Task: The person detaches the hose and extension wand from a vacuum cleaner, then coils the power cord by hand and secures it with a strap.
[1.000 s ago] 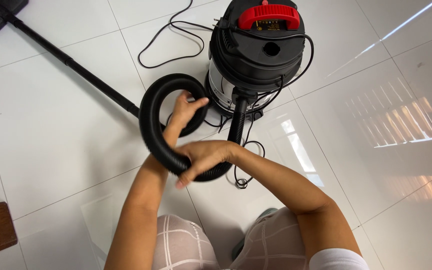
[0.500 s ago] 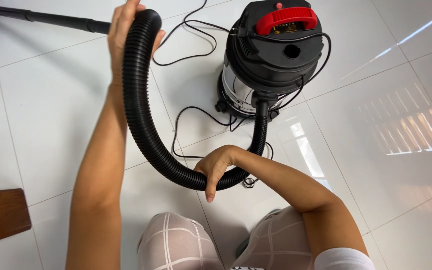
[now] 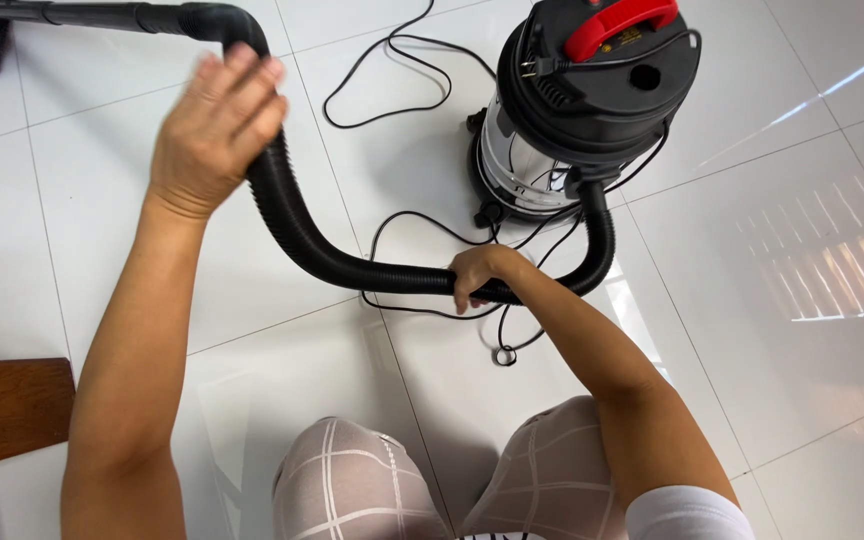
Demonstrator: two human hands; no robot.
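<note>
Ribbed black flexible hose (image 3: 302,235): gripped low by right hand (image 3: 480,277), curving up beneath left hand (image 3: 214,130), whose grip cannot be judged. Beyond right hand, steel-drum vacuum canister (image 3: 577,115) and loose black cord (image 3: 422,225); hose sweep could snag it.

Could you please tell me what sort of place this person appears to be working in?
Most likely a room in a home: a glossy white tiled floor, a canister vacuum cleaner with its power cord trailing loose, and a wooden furniture corner. Both hands, left hand and right hand, handle the ribbed black hose.
</note>
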